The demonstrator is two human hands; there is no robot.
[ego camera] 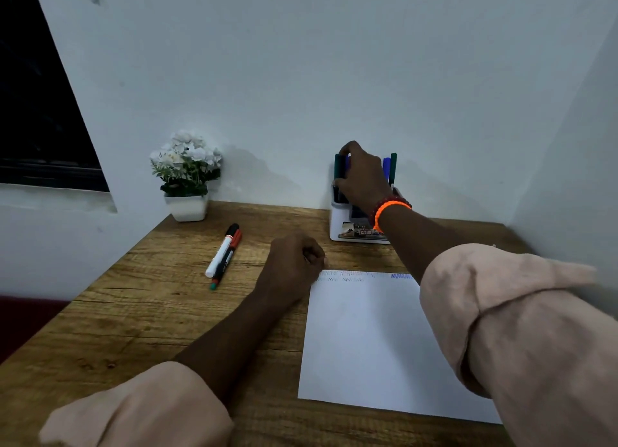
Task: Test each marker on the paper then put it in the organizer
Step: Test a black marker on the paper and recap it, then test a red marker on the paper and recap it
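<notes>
A white sheet of paper (pixel 368 339) lies on the wooden desk (pixel 150 312), with several scribbles along its top edge. My left hand (pixel 294 262) rests as a fist on the paper's top left corner, holding nothing. At the back stands a white organizer (pixel 341 225) with blue and green markers (pixel 390 167) upright in it. My right hand (pixel 363 175) reaches over the organizer, fingers closed on a dark green marker (pixel 340 169) standing in its left slot. Two more markers (pixel 224 254) lie side by side on the desk, left of my left hand.
A white pot of white flowers (pixel 186 175) stands at the desk's back left against the wall. A wall closes the desk's right side beside the organizer. A dark window (pixel 36 112) is on the far left.
</notes>
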